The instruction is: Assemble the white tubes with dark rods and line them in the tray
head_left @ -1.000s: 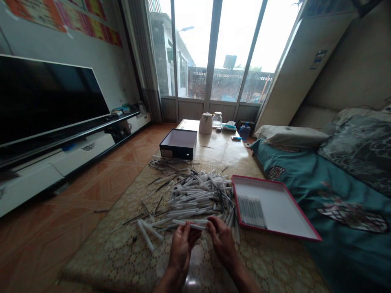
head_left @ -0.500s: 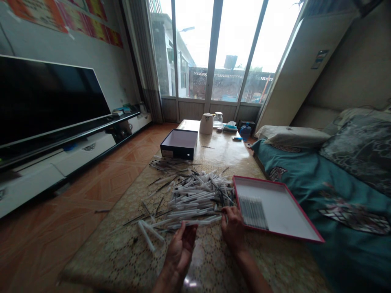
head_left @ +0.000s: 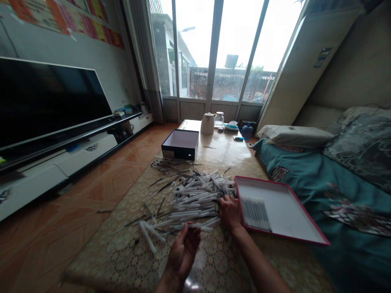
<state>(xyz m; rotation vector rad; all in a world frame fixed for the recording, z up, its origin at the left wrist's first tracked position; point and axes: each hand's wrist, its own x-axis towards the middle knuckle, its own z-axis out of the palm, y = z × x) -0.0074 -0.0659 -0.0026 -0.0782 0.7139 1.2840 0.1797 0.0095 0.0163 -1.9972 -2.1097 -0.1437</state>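
1. Holding a slim white tube [head_left: 206, 228], the left hand [head_left: 184, 249] pinches it between thumb and fingers, palm turned partly upward, just in front of the near edge of the pile.
2. The right hand [head_left: 229, 211] is at the right edge of the pile of white tubes [head_left: 194, 203], back upward, fingers bent down among the pieces; whether it grips one cannot be told.
3. That pile lies loosely across the middle of the patterned tabletop [head_left: 106, 260], most pieces pointing sideways, others crossed at angles.
4. Two loose tubes [head_left: 147, 236] lie to the left of the left hand, meeting at their far ends.
5. Thin dark rods [head_left: 132, 220] are scattered along the left side of the pile.
6. Just right of the right hand stands a shallow tray [head_left: 296, 207] with a red rim and white inside; a row of slim pieces [head_left: 255, 213] fills its left part, side by side.
7. Beyond the pile, an open dark box [head_left: 179, 154] with a pale interior sits near the left edge of the tabletop.
8. Farther back stand a pale kettle [head_left: 207, 124], a glass jar [head_left: 219, 120] and a blue-and-white tissue pack [head_left: 231, 126].
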